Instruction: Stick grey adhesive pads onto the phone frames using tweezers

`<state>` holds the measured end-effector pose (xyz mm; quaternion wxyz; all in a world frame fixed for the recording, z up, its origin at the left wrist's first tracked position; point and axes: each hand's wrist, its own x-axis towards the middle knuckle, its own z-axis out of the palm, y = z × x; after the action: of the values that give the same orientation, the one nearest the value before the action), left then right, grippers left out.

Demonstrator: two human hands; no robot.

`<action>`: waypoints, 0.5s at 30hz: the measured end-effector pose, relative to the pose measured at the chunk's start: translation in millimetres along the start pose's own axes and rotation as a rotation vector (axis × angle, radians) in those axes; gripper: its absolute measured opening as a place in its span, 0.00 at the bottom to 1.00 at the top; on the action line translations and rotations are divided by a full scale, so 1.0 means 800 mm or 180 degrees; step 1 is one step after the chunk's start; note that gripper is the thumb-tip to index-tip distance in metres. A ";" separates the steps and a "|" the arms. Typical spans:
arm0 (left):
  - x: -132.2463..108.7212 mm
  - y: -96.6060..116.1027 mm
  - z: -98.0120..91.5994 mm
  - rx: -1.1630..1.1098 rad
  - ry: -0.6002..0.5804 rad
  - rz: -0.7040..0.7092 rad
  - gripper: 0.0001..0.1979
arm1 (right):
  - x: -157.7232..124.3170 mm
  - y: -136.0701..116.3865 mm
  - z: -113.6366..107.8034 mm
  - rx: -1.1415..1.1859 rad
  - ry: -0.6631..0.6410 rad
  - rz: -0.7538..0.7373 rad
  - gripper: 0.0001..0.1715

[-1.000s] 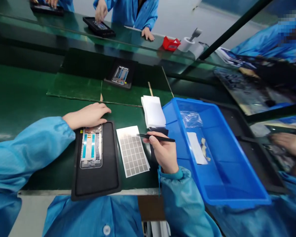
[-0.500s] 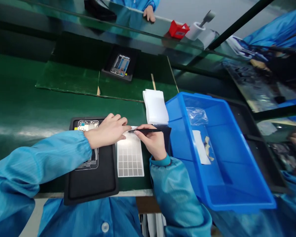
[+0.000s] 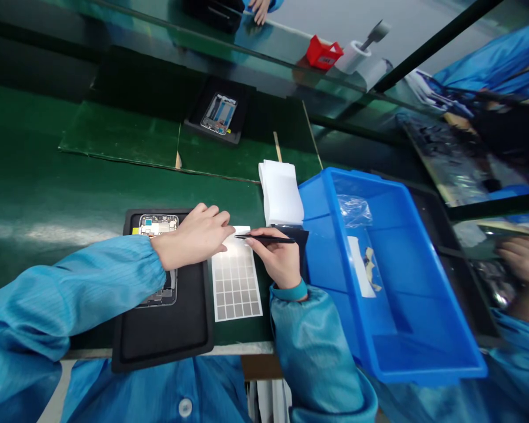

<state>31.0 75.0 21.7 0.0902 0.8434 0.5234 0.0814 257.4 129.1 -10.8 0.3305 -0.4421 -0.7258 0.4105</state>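
Your right hand pinches black tweezers between thumb and fingers, their tip over the top of a grey-pad sheet; your left hand lies half-curled and empty, fingertips at that sheet's top edge; left of the sheet, a phone frame sits under your wrist in a black tray; beyond the sheet stands a white paper stack; right of it sits a blue plastic bin.

Slim black tweezers sit in the right hand, tips pointing left over the far end of a white-backed sheet of grey square pads. Left of it, a metal phone frame lies on a black tray, partly under the left hand.
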 end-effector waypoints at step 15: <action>0.001 0.004 -0.010 0.0066 -0.0125 -0.0021 0.16 | 0.001 0.002 -0.001 -0.0077 0.0037 -0.0031 0.09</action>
<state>32.4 74.5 30.6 0.0919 0.8440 0.5252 0.0591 258.3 130.4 -11.7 0.3313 -0.4449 -0.7310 0.3975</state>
